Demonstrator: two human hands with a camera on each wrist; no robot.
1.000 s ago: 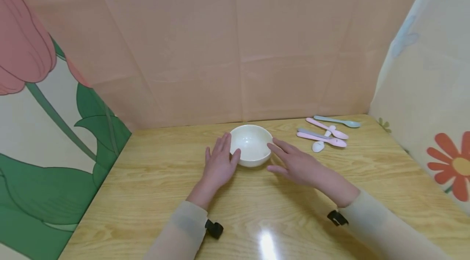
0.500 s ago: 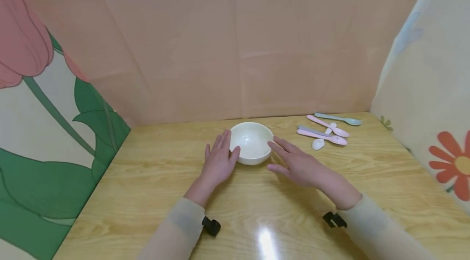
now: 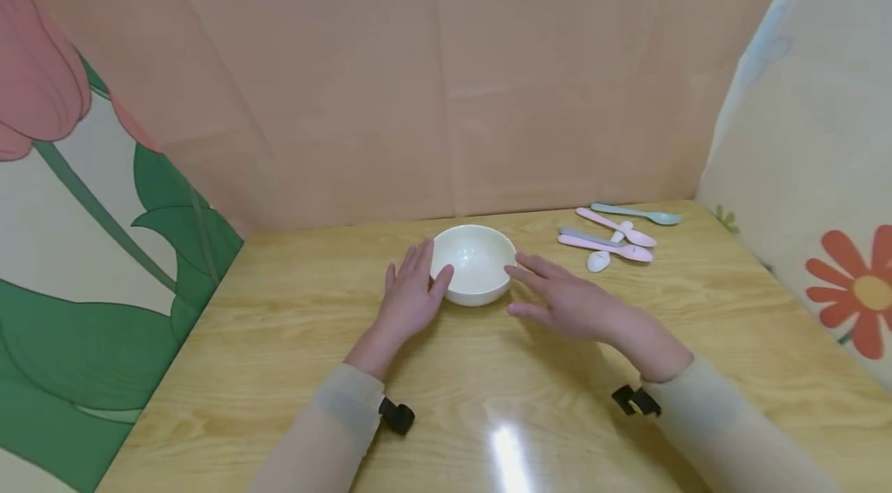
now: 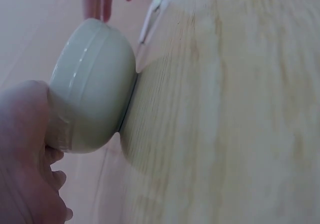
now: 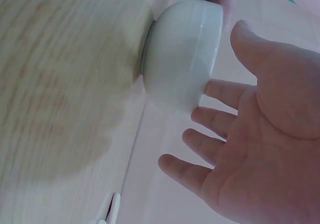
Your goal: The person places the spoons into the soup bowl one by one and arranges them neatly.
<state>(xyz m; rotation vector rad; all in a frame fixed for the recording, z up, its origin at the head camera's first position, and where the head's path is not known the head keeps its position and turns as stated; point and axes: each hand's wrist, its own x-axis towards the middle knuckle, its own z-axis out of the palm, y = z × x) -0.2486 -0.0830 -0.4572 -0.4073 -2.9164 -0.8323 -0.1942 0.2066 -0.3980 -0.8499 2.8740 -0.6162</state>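
A white bowl (image 3: 475, 267) stands upright on the wooden table, with nothing visible inside it. My left hand (image 3: 409, 296) rests against its left side, fingers extended along the wall and thumb at the near rim. In the left wrist view, that thumb touches the bowl (image 4: 97, 91) near its rim. Across from it, my right hand (image 3: 573, 301) has its fingers spread, fingertips right at the bowl's right rim. The right wrist view shows this palm turned toward the bowl (image 5: 180, 54), the thumb held away from it.
Right of the bowl lies a loose pile of spoons: two pink spoons (image 3: 613, 247), a white spoon (image 3: 598, 261), a grey handle and a pale blue spoon (image 3: 637, 214) behind. A pink cloth backdrop (image 3: 348, 90) rises at the table's (image 3: 244, 369) far edge; flowered sheets flank both sides.
The head view has shifted slightly, so the table and everything on it appear a little higher. Both hands keep nearly the same places beside the bowl.
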